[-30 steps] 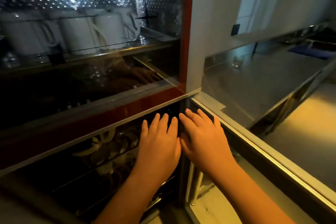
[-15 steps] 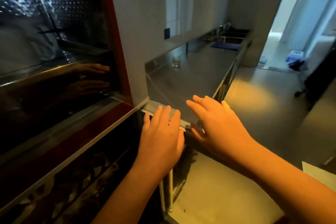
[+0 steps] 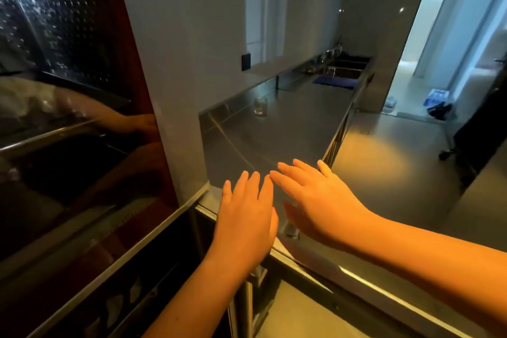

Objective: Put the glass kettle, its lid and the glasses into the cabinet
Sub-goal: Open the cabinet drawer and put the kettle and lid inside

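Your left hand [image 3: 247,217] and right hand [image 3: 315,200]: fingers spread flat, each grip empty, over the bench [image 3: 288,132] edge beside the cabinet [image 3: 82,145]. One glass [image 3: 260,106] stands far back on bench.

Head view, forward-down, close over counter [image 3: 288,129] edge.

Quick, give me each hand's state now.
Left hand: open, fingers spread, holding nothing.
Right hand: open, fingers spread, holding nothing.
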